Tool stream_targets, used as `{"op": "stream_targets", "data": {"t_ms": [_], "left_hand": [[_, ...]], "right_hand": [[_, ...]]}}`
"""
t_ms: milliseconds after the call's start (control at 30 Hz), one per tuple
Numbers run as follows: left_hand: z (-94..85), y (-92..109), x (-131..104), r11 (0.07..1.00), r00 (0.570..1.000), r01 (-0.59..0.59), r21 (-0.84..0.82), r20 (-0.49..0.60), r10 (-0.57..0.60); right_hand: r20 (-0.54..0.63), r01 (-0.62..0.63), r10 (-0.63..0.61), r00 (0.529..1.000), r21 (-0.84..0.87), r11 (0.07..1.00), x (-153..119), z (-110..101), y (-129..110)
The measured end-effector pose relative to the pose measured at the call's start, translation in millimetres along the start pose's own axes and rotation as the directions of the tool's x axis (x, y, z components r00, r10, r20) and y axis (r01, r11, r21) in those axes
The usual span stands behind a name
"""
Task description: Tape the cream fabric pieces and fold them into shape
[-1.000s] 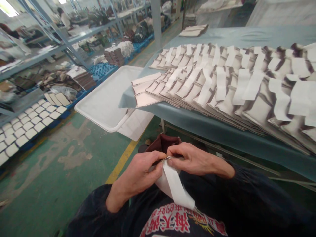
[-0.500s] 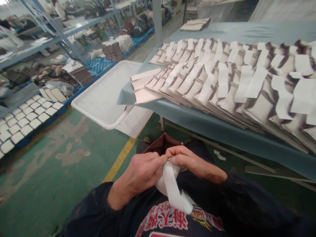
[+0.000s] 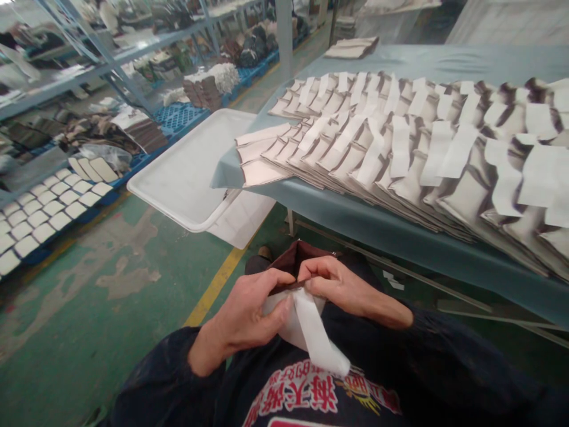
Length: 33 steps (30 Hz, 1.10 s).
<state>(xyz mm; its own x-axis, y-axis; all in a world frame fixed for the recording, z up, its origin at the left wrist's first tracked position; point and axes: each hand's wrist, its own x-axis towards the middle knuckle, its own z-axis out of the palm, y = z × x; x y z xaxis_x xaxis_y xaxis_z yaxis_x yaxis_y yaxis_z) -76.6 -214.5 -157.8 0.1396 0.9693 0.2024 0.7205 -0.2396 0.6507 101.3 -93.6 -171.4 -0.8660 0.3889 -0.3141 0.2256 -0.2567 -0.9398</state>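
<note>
Close to my body, a brown fabric piece with a pale inner side (image 3: 291, 326) is gripped along its edge by both hands. My left hand (image 3: 249, 311) pinches that edge on the left, thumb on the pale side and fingers behind. My right hand (image 3: 340, 287) pinches the same edge just to the right, its fingertips close to the left ones. From the pinched spot a white strip (image 3: 313, 332) hangs down over my dark apron. Behind my hands the brown part of the piece (image 3: 304, 256) stands up in a fold.
A table with a blue-green cover (image 3: 382, 210) bears overlapping rows of pale, dark-edged fabric pieces (image 3: 347, 169), many with white strips. A white plastic tub (image 3: 173, 184) stands at its left corner. Pallets and shelves with stacked goods (image 3: 202, 92) line the left. White scraps (image 3: 393, 280) lie on the floor.
My left hand has shifted slightly left and its thumb has come away from the right hand, so more of the fabric edge shows. The white strip has swung a little right.
</note>
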Motion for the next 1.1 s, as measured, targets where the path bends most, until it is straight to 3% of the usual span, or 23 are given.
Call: {"op": "stream_targets", "data": {"t_ms": [100,200,333,433,533,600,700,833,967,1100], "left_hand": [[-9.6,3,3,0.990,0.987,0.105,-0.093,0.133,-0.092],[-9.4,-1,3,0.993,0.980,0.106,-0.061,0.174,-0.094],[14.1,-21,-3,0.998,0.999,0.033,-0.049,0.009,-0.033],[44.6,-36,-6,0.976,0.988,0.013,-0.216,-0.150,-0.046],[70.1,-43,-4,0.960,0.972,0.012,-0.281,-0.223,-0.077],[75.4,-44,-1,0.948,0.965,0.003,-0.319,-0.247,-0.086],[62.0,-41,5,0.934,0.967,-0.022,-0.358,-0.244,-0.070],[24.5,-31,14,0.930,0.983,-0.058,-0.363,-0.186,-0.011],[-4.9,-11,28,0.975,0.997,-0.062,-0.213,0.023,0.069],[-15.6,7,42,0.998,0.985,-0.022,-0.059,0.168,0.031]], "right_hand": [[-0.018,0.027,-0.028,0.999,-0.066,0.997,-3,1,-2],[-0.023,0.043,-0.045,0.999,-0.088,0.995,-5,5,1],[-0.051,0.120,-0.123,0.991,-0.054,0.991,-4,11,8],[-0.074,0.167,-0.163,0.984,0.053,0.985,-2,17,12],[-0.042,0.202,-0.198,0.979,0.129,0.971,-3,20,12],[-0.018,0.231,-0.230,0.973,0.111,0.967,-6,19,8],[0.005,0.260,-0.260,0.966,-0.062,0.964,-12,12,-2],[0.025,0.300,-0.315,0.949,-0.385,0.873,-16,-1,-15],[0.013,0.332,-0.402,0.916,-0.587,0.739,-17,-9,-20],[0.025,0.361,-0.453,0.891,-0.642,0.677,-19,-11,-24]]}}
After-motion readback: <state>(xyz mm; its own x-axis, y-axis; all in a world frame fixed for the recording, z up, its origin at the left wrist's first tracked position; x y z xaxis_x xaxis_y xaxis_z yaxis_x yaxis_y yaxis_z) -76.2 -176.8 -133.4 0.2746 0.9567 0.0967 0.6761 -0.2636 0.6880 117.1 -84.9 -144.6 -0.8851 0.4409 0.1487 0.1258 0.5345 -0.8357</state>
